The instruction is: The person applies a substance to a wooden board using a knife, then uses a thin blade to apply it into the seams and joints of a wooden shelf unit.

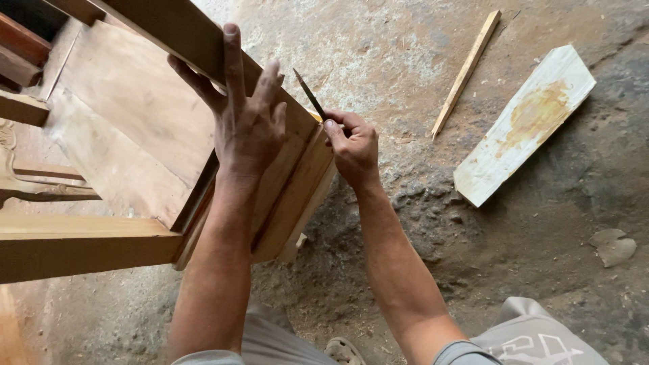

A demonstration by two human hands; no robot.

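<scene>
The left hand (247,122) lies flat with fingers spread on the wooden furniture frame (135,135), its grip open and pressing the top rail. The right hand (353,147) has its grip closed on a thin dark blade (309,94), perhaps a chisel, its lower end at the frame's corner. On the dirt floor (541,257) lie a slim wooden stick (466,71) and a pale board offcut (524,125), well apart from the hands.
</scene>
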